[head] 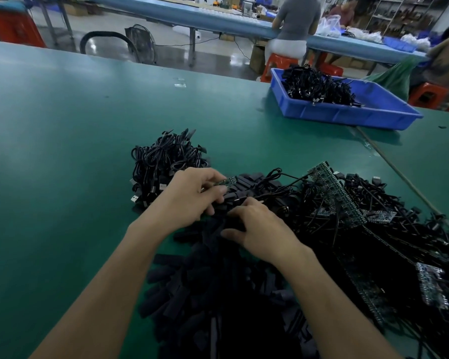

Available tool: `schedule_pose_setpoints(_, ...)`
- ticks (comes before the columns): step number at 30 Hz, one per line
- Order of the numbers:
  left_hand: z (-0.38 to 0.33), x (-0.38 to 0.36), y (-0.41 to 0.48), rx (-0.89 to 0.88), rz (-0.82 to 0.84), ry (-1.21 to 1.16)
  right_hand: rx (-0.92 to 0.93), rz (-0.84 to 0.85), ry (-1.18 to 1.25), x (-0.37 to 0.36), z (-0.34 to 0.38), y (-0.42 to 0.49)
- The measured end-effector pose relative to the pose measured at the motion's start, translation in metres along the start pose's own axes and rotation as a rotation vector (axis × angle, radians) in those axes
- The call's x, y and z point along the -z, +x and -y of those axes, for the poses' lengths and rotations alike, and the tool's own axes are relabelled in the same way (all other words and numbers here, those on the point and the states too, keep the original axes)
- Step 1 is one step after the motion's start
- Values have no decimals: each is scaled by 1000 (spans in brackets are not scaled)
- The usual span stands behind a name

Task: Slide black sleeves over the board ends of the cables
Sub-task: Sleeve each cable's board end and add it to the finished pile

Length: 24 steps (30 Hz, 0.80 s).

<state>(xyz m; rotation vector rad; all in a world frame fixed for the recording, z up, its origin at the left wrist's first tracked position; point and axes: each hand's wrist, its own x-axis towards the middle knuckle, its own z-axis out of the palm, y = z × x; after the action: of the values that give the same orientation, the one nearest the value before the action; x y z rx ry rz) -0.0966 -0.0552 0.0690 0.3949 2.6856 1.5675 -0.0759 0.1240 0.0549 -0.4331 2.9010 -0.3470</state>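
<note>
Matte black sleeves (218, 294), heaped flat.

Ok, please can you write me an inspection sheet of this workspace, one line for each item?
Surface: green table, mostly bare on its left side.
Job's things: heap of black sleeves in front of the person; small circuit board at the left fingertips.
Clutter: small clear scraps far on the table.
Grippers: left hand pinches the small circuit board; right hand rests on the sleeves, its grip hidden.
Cables: bundled cables left of the hands; tangled cables with boards on the right; more in a blue tray.
Surroundings: other workers on red stools at a long bench.
</note>
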Motion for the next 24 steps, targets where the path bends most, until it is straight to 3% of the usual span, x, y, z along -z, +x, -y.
schedule_pose_setpoints(4, 11, 1, -1, 25, -50, 2, 1, -96, 169, -10, -1, 0)
schedule_pose_setpoints(6, 14, 1, -2, 37, -39, -6, -19, -64, 218, -12, -2, 1)
schedule_pose_setpoints(15, 15, 1, -1, 62, -130, -166, -52, -80, 234, -18, -5, 1)
schedule_pose_setpoints(24, 11, -1, -6, 21, -192, -137, -45, -200, 241, -22, -4, -5)
